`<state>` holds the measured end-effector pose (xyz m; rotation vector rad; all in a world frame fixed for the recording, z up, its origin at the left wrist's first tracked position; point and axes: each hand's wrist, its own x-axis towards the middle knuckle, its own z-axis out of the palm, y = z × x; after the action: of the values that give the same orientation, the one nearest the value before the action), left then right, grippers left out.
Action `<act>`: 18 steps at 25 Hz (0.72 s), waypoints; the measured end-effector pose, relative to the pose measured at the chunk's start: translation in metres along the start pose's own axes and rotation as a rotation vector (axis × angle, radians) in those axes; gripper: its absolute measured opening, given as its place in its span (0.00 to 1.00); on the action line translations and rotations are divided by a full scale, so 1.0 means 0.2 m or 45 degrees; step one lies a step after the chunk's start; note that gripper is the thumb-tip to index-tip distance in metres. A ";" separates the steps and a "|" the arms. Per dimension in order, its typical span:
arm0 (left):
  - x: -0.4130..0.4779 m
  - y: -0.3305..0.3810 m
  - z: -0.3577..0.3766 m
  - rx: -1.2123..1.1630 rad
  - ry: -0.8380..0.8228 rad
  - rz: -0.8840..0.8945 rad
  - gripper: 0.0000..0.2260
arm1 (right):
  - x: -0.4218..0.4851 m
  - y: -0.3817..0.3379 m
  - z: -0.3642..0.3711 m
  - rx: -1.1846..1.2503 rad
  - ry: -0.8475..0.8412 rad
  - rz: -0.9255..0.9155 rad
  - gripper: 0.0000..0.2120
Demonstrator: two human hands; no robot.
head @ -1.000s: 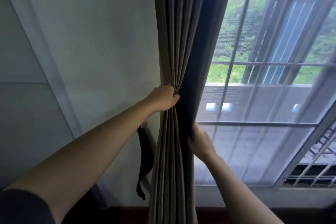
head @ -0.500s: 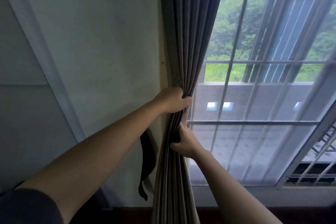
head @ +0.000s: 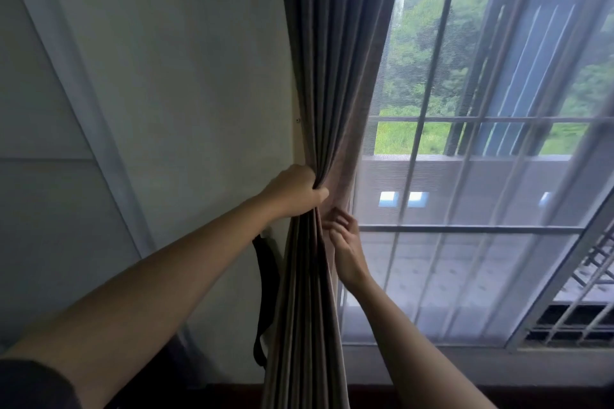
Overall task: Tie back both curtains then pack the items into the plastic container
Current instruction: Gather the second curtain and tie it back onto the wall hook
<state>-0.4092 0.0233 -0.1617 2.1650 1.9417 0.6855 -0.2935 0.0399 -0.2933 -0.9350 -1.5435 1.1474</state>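
Curtain: The grey-brown curtain (head: pixel 332 76) hung at the left edge of the window (head: pixel 465 176), against the pale wall (head: pixel 182 76). Its folds were drawn into one tight bundle at about mid-height and fell straight down from there in narrow pleats.

Your left hand: Your left hand (head: pixel 294 191) was clamped round the gathered folds from the wall side. The fingers wrapped the bundle and the thumb closed across its front.

Your right hand: Your right hand (head: pixel 347 249) sat just below and to the right of the left one, at the curtain's window-side edge. Its fingers (head: pixel 335 221) were curled and lay against that edge. You could not tell whether they pinched the cloth or only touched it.

Tie-back: A dark strap (head: pixel 267 272) hung loose down the wall just left of the curtain, below your left wrist. It touched neither hand and went round nothing.

Window side: A sheer white screen (head: pixel 465 276) covered the panes to the right of the curtain. Bars, a building and green trees showed through it.

Sleeve: A dark sleeve (head: pixel 30 385) covered your left upper arm at the lower left corner.
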 end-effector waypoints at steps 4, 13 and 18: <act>-0.09 -0.13 -0.02 -0.421 -0.016 0.040 0.10 | 0.14 -0.14 -0.04 0.119 0.117 0.005 0.14; -0.15 -0.25 -0.08 -0.714 -0.138 0.063 0.19 | 0.30 -0.15 -0.11 0.561 -0.382 0.205 0.19; -0.16 -0.25 -0.10 -0.699 -0.161 0.059 0.21 | 0.29 -0.17 -0.10 0.474 -0.324 0.146 0.15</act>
<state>-0.4656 -0.0043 -0.1722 1.8595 1.4273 0.9324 -0.2899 0.0902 -0.2439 -0.6511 -1.4154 1.6206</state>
